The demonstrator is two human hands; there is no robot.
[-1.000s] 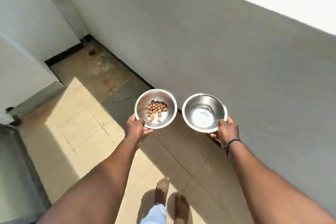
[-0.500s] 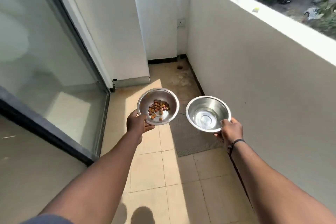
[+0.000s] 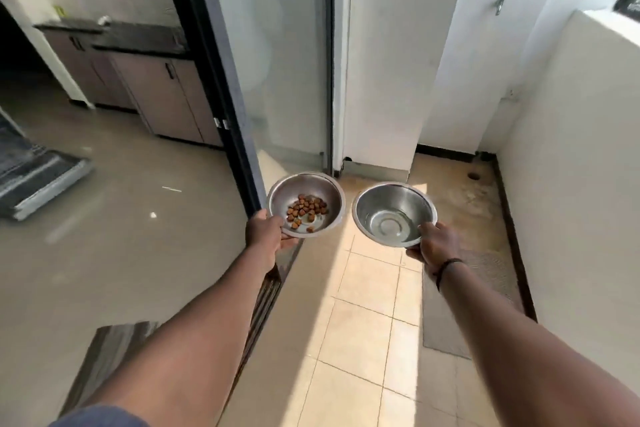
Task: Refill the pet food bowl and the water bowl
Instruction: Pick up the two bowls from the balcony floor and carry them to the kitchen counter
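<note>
I hold two steel bowls out in front of me at chest height. My left hand (image 3: 265,230) grips the near rim of the food bowl (image 3: 322,189), which holds a small scatter of brown kibble (image 3: 307,210). My right hand (image 3: 434,243) grips the near rim of the water bowl (image 3: 375,199), which has a shallow film of water at its bottom. The two bowls are side by side, almost touching, and both are level.
A black-framed sliding glass door (image 3: 221,80) stands just left of the bowls, with its floor track (image 3: 266,295) under my left arm. Beyond it lie a room floor (image 3: 104,236) and dark cabinets (image 3: 156,90). A grey mat (image 3: 485,288) lies on the balcony tiles by the parapet wall (image 3: 571,184).
My view has swung left, from the parapet wall and balcony corner to the door opening and the room inside. Both hands still hold the bowls in the same way.
</note>
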